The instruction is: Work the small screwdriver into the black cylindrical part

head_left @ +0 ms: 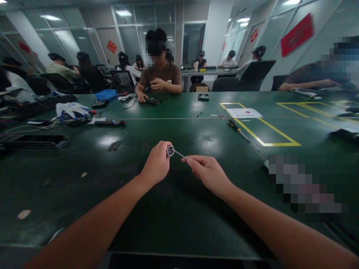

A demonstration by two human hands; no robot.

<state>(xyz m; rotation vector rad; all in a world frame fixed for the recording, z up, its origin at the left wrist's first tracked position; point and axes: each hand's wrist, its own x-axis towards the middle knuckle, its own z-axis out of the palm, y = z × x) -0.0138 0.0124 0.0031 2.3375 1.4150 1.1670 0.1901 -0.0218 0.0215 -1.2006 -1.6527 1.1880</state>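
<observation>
Over the green table (pixel 134 216), my left hand (pixel 158 162) is closed round a small dark cylindrical part (pixel 170 151) with a pale round rim. The open end of that part faces me and some detail shows inside, too small to name. My right hand (pixel 206 170) pinches a thin metal rod (pixel 180 153) between thumb and fingers. The rod's far tip reaches the mouth of the cylinder; whether it touches the inside I cannot tell. Both hands are held close together in front of me.
A screwdriver (pixel 238 130) lies ahead to the right, near a paper sheet (pixel 244 113) and yellow tape outlines. Gloves (pixel 72 111), a dark pen-like tool (pixel 109 123) and a blue bin (pixel 105 94) are at left. A co-worker (pixel 159 76) sits opposite.
</observation>
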